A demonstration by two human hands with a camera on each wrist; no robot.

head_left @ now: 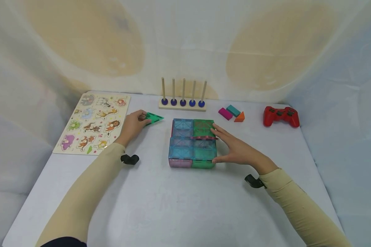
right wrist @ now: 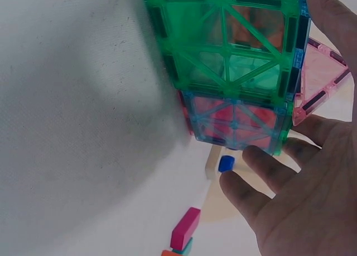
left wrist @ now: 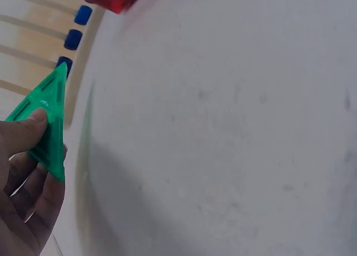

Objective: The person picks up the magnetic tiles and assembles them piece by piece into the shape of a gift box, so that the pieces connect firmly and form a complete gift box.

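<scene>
My left hand [head_left: 132, 127] pinches a green triangular magnetic tile [head_left: 154, 118] between thumb and fingers, left of a low box [head_left: 181, 149] built from translucent square magnetic tiles. The box has blue and green tops, with pink and green sides facing me. At its right side is my right hand [head_left: 239, 148], fingers spread, thumb by the near corner and fingertips by the far part. A pink triangular tile [right wrist: 322, 75] stands up from the top in the right wrist view; from the head it shows as a thin reddish strip.
An animal puzzle board [head_left: 94, 123] lies at the left. Behind the box stands a wooden peg rack [head_left: 182, 107] with blue beads. Pink [head_left: 225, 114], teal [head_left: 233, 110] and orange [head_left: 239, 117] blocks sit at the back right, near a red game controller [head_left: 281, 116].
</scene>
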